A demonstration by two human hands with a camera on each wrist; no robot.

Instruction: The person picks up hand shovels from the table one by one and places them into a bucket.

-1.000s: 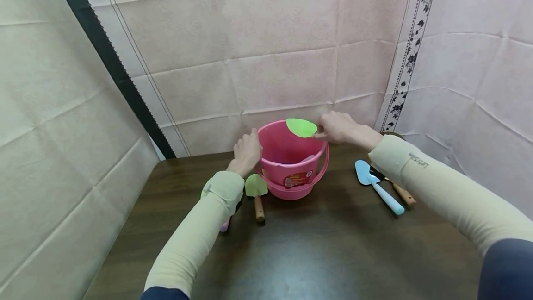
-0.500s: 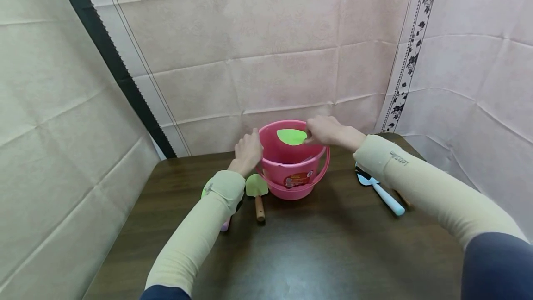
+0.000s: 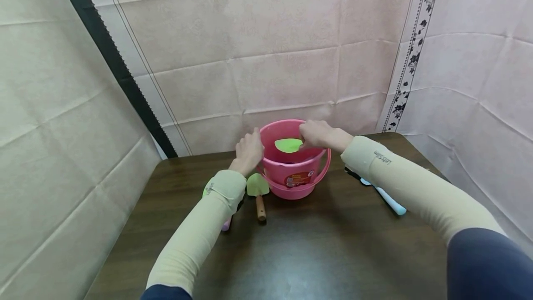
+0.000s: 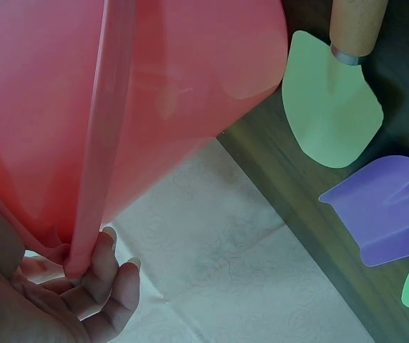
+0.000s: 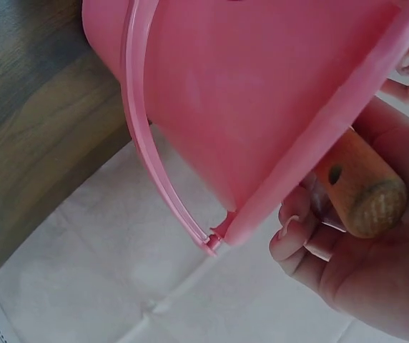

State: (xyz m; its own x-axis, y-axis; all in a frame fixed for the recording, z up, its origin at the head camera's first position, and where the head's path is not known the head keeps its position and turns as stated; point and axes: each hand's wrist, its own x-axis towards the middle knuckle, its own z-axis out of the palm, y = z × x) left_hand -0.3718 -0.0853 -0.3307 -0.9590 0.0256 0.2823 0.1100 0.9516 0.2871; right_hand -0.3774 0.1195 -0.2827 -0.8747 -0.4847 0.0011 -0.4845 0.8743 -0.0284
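Your right hand [image 3: 317,134] has lowered the green trowel [image 3: 288,145] into the pink bucket [image 3: 291,170].
Its fingers grip the wooden handle [image 5: 358,187]; your left hand [image 3: 249,149] fingers curl around the bucket's rim on the table [image 3: 316,240].

Both arms stretched forward, forearms in cream sleeves, dark blue at the upper arms. Left hand [image 3: 249,148] raised at the left rim of the bucket [image 3: 291,177], fingers [image 4: 111,279] curled at the rim by the handle's hinge. Right hand [image 3: 316,134] over the bucket's right rim, wrist bent down, fingers [image 5: 297,232] curled round the wooden grip of a trowel [image 3: 288,145], its green blade inside the bucket's mouth.
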